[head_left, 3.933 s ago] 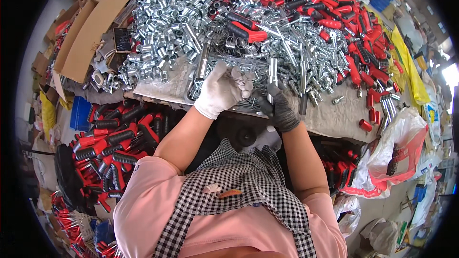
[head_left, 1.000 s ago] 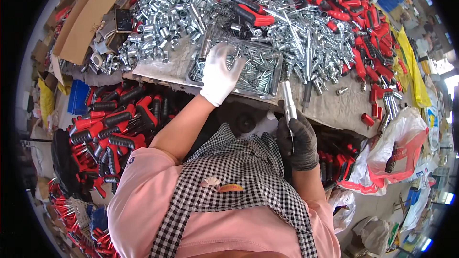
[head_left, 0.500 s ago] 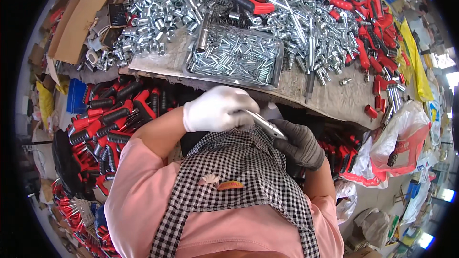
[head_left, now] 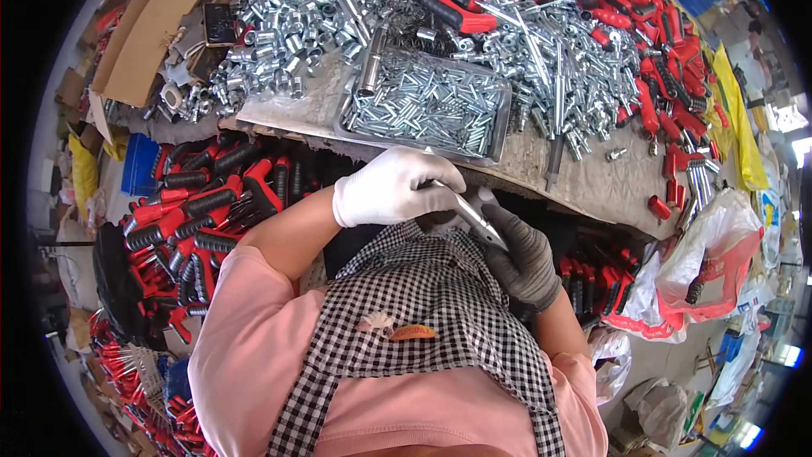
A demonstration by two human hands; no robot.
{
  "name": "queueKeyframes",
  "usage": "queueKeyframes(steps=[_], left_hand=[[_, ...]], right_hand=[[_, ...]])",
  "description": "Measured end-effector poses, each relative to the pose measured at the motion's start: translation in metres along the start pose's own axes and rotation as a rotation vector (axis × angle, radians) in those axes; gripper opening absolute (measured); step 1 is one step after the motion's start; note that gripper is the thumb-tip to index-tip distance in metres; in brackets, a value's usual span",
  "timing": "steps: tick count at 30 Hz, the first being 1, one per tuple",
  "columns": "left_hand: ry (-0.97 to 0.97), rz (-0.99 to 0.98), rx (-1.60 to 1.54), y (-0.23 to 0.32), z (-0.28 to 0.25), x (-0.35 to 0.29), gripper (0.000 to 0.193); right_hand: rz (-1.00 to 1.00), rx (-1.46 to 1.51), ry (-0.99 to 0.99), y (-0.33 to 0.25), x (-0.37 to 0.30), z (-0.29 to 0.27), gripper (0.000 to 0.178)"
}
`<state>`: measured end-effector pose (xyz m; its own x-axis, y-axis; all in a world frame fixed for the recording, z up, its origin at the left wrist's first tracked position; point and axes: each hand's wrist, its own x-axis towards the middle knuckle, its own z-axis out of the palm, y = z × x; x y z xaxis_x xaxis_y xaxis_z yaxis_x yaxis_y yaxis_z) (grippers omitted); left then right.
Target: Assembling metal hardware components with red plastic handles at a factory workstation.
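Note:
Between my two hands, in front of the chequered apron (head_left: 414, 283), a slim silver metal tube (head_left: 475, 222) slants down to the right. It has a small hole near its lower end. My left hand (head_left: 397, 188), in a white glove, pinches the tube's upper end between thumb and fingers. My right hand (head_left: 526, 258), in a dark grey glove, is closed around the lower end. Just beyond the hands, at the bench edge, is a clear plastic tray (head_left: 345, 131) of small silver pins (head_left: 423, 106). A larger shiny tube (head_left: 371, 68) lies across the tray's left side.
Heaped on the bench are silver sleeves (head_left: 292, 13), metal rods and fittings (head_left: 584, 85), and red-and-black handles (head_left: 664, 76). More such handles (head_left: 199, 203) fill the space below left. A plastic bag (head_left: 710, 262) hangs at the right. Cardboard (head_left: 161, 30) stands at the far left.
The view has shifted slightly, so the bench appears a little further right. My left fingers have shifted on the tube's upper end. My right hand still holds the lower end.

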<state>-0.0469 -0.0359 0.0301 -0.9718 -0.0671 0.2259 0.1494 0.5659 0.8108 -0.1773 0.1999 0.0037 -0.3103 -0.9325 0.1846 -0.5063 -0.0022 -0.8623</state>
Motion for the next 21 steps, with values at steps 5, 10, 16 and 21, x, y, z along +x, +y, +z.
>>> queueKeyframes(steps=[5,10,16,21], left_hand=[[-0.027,0.004,0.03,-0.012,-0.017,0.019,0.023],[0.247,0.062,0.581,-0.05,-0.032,0.039,0.037],[0.064,0.191,0.858,-0.069,-0.016,0.056,0.036],[0.329,0.136,0.506,-0.056,-0.018,0.052,0.024]], right_hand=[[0.228,0.342,0.07,-0.002,-0.013,0.001,0.043],[0.368,0.608,0.219,0.011,-0.022,0.0,0.06],[0.301,0.391,0.214,0.021,-0.02,-0.004,0.047],[0.239,0.31,0.353,0.019,-0.024,-0.003,0.027]])
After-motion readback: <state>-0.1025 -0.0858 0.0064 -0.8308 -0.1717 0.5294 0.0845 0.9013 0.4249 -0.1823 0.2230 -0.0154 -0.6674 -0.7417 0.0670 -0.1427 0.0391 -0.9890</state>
